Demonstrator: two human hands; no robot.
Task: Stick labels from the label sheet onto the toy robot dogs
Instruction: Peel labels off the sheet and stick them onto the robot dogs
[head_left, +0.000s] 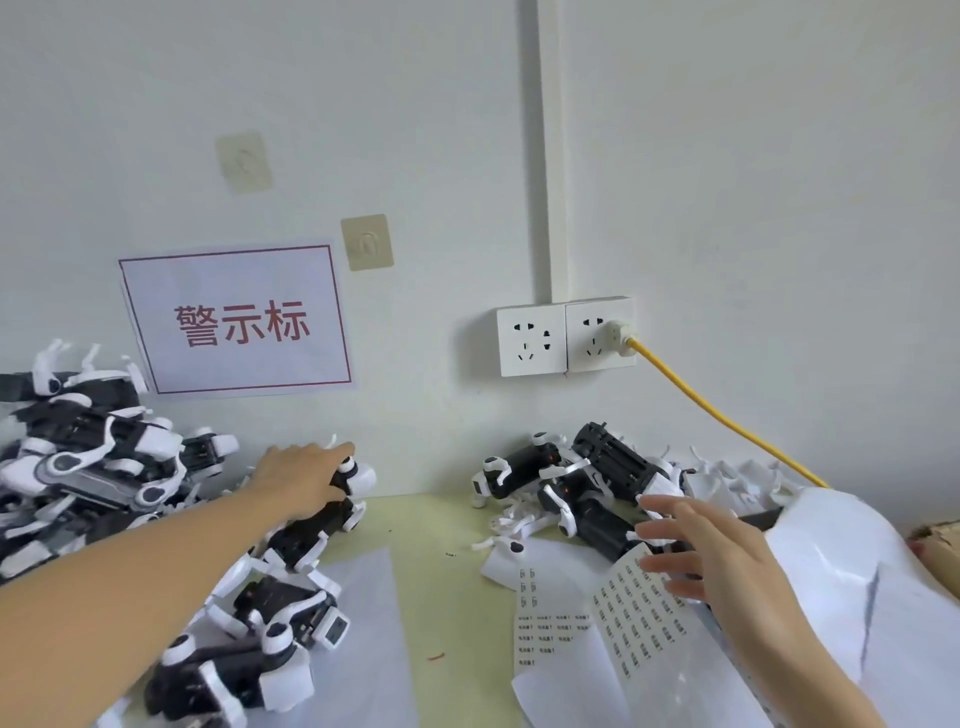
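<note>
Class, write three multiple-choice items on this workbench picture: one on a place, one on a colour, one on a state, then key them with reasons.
1. Where is the curled white label sheet?
A. beneath the right hand
B. on the wall
C. under the left dog pile

2. What colour is the cable plugged into the white wall socket?
A. black
B. yellow
C. red

3. What is the left hand doing?
A. hanging idle
B. peeling a label
C. gripping a black-and-white toy robot dog

Key: 1 A, spread fingers hover over it; 2 B, yellow cord leaves the plug; 3 C, fingers curl round the dog.
</note>
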